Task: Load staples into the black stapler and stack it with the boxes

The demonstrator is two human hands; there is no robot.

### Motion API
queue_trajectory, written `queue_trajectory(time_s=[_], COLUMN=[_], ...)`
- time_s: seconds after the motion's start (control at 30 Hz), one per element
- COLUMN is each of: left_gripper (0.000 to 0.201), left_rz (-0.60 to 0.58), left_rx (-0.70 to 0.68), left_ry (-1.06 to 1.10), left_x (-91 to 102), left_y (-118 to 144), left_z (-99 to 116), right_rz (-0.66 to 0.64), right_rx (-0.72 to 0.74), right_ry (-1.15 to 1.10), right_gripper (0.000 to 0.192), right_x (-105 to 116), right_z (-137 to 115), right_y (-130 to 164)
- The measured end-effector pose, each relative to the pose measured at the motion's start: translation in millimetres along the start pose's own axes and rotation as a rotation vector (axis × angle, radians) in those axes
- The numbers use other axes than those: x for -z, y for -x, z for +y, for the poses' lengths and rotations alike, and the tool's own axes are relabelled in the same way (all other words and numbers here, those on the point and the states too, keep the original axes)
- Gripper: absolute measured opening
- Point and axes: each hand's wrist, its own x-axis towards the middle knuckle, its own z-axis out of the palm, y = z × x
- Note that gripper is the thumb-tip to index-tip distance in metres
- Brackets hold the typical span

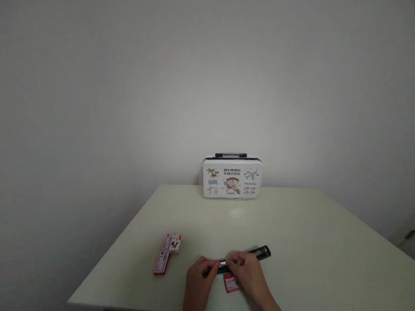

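Observation:
A long black stapler (257,252) lies opened out flat on the pale table (302,243), near its front edge. My left hand (199,275) grips its left end. My right hand (246,272) pinches its middle, where a silvery strip shows between my fingers. A small red staple box (230,283) lies on the table partly under my right hand.
Left of my hands lie a flat red box (161,263) and a small red and white box (172,243). A white tin case (232,176) with cartoon travel pictures and a black handle stands against the wall at the table's back edge.

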Motion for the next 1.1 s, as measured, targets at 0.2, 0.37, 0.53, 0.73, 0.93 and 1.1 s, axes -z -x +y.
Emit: queue_trajectory(time_s=[0.2, 0.37, 0.53, 0.73, 0.93, 1.1], left_gripper=[0.034, 0.031, 0.023, 0.023, 0.023, 0.022], left_rz=[0.011, 0.026, 0.024, 0.028, 0.03, 0.044], left_rx=[-0.042, -0.048, -0.067, -0.064, -0.068, -0.065], left_ry=[-0.03, -0.061, -0.075, -0.062, -0.056, -0.054], left_x=[-0.9, -1.8, -1.1, -0.9, -1.1, -0.6], left_y=[2, 4, 4, 5, 6, 6], left_z=[0, -2, -2, -4, -7, -6], right_rz=[-0.026, -0.13, -0.159, -0.146, -0.085, -0.024], right_rx=[0.025, -0.006, -0.018, -0.004, 0.065, 0.153], right_ry=[-0.033, -0.059, -0.083, -0.143, -0.125, -0.084], right_gripper=[0.031, 0.032, 0.031, 0.033, 0.03, 0.022], right_x=[2, 3, 2, 0, -1, -4], right_z=[9, 12, 14, 20, 17, 2], right_y=[-2, -7, -10, -7, -6, -2])
